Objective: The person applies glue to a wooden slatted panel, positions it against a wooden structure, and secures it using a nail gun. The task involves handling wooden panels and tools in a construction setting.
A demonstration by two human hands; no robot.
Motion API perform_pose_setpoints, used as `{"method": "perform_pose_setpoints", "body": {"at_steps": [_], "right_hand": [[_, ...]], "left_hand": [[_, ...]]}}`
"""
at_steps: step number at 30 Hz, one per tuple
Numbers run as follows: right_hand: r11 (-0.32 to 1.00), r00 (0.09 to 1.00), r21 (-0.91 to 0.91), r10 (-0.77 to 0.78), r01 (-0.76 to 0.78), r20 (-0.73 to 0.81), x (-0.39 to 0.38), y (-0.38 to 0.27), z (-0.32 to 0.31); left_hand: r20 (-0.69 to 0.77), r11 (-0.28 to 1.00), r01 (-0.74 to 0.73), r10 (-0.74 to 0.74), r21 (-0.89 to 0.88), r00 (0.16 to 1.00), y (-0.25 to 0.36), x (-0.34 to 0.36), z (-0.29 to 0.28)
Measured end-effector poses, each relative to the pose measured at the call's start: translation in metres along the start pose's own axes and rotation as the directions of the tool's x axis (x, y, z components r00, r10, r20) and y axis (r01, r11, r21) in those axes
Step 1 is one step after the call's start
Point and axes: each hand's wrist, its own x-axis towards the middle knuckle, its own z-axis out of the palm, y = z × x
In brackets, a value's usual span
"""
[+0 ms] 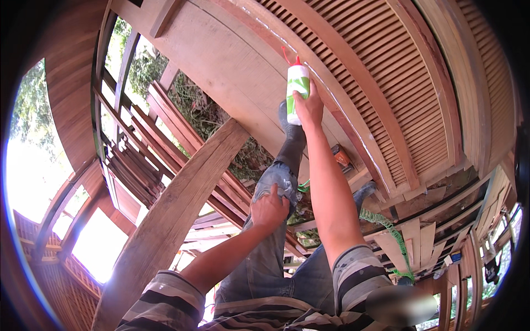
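My right hand [309,107] is wrapped round a white and green glue bottle [298,83] with a red nozzle and a thin red strap on its cap. The bottle stands out in front of a slatted wooden panel [353,71]. Along the panel's near frame rail [323,83] runs a thin white line that looks like glue. My left hand [270,211] rests on the worn knee of my jeans [277,179]. Its index finger is stretched out and nothing shows in it; the other fingers are partly hidden.
A wide pale board [221,52] lies beside the panel. A thick rough plank [176,215] slants up at my left, near stacked reddish timber strips [176,132]. A green coiled hose [389,226] hangs at the right, and an orange and dark tool [342,158] sits below the panel.
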Motion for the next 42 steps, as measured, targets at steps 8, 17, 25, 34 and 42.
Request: {"method": "perform_pose_setpoints", "body": {"at_steps": [8, 17, 25, 34, 42], "right_hand": [[0.980, 0.997, -0.180, 0.083, -0.082, -0.004, 0.028, -0.019, 0.019], [0.971, 0.994, -0.214, 0.103, -0.105, -0.021, 0.016, -0.015, 0.006], [0.951, 0.984, -0.255, 0.176, -0.175, -0.021, 0.013, -0.009, -0.007], [0.783, 0.994, -0.619, 0.103, -0.067, 0.022, 0.014, -0.046, -0.002], [0.599, 0.976, -0.771, -0.162, 0.214, 0.145, 0.063, -0.166, 0.066]], "left_hand": [[0.071, 0.997, -0.033, 0.038, -0.075, 0.997, -0.006, 0.009, -0.031], [0.090, 0.987, -0.021, 0.036, -0.157, 0.995, -0.021, 0.020, -0.047], [0.078, 0.971, -0.023, 0.042, -0.236, 0.996, -0.032, 0.030, -0.055], [0.091, 0.937, -0.005, 0.040, -0.349, 0.995, -0.035, 0.034, -0.084], [0.094, 0.901, 0.024, 0.019, -0.433, 0.995, -0.043, 0.037, -0.084]]}}
